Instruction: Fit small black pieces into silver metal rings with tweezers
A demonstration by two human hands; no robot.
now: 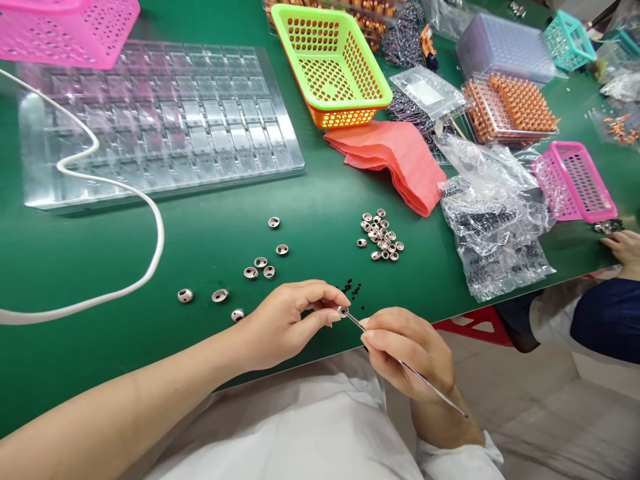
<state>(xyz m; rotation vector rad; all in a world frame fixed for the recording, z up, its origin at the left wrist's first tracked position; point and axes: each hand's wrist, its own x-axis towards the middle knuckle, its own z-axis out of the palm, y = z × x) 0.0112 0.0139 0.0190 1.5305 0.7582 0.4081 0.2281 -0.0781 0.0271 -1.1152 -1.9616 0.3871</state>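
Between thumb and fingers, my left hand (293, 322) pinches a small silver cup-shaped part (343, 311) near the table's front edge. My right hand (407, 347) grips a thin metal tool (425, 381), whose tip meets the silver part. Tiny black pieces (355, 291) lie scattered just beyond the fingertips. A cluster of silver parts (383, 235) sits farther back, right of centre. Several more silver parts (261, 263) are spread to the left, one of them (237, 315) close to my left wrist.
A clear compartment tray (175, 120) and a white cable (150, 200) lie left. Behind are a green basket (325, 67) and a red cloth (395, 157). Plastic bags (495, 227) and a pink basket (575, 180) stand right, near another person's hand (625, 247).
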